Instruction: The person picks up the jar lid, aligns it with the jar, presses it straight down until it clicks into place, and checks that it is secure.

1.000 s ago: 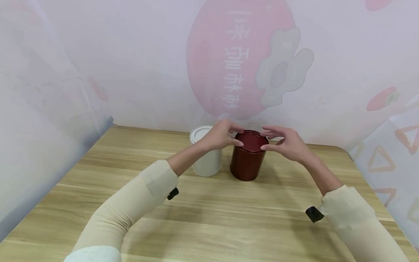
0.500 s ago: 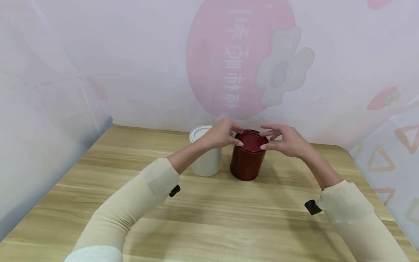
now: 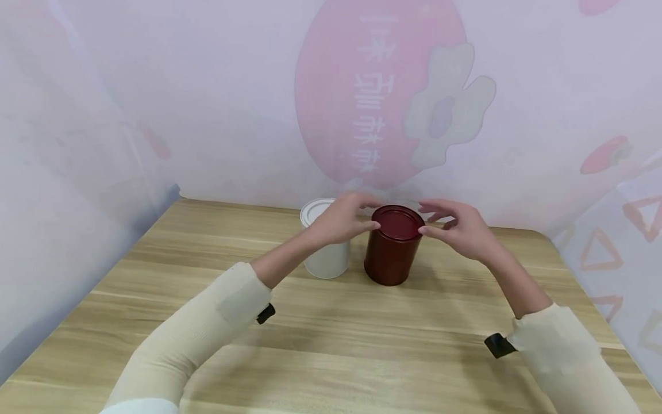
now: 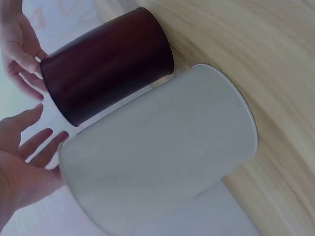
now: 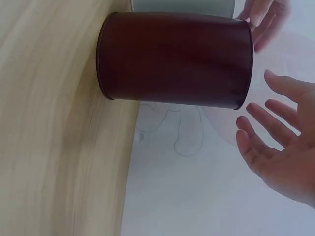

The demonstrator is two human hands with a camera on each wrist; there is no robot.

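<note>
The dark red tin (image 3: 393, 246) stands upright on the wooden table (image 3: 331, 339), close to its far edge and a little right of the middle, with its flat lid closing the top. Just beside it on the left stands a white tin (image 3: 327, 253), also upright and lidded; the left wrist view shows the two side by side with only a narrow gap at their bases. The left hand (image 3: 343, 219) hovers at the left rim of the dark red tin, fingers gently bent and spread; from the head view the fingertips seem to meet the rim of the lid, while the left wrist view shows the fingers (image 4: 42, 142) loose and a little clear of it, so I cannot tell whether they touch. The right hand (image 3: 457, 227) stands at the right rim in the same manner, fingers extended and fanned, holding nothing; in the right wrist view its fingers (image 5: 266, 128) lie near the lid edge with a gap showing between them and the tin. Both forearms wear cream sleeves. Behind the far edge hangs a pale backdrop printed with a large pink strawberry (image 3: 380, 92).
</note>
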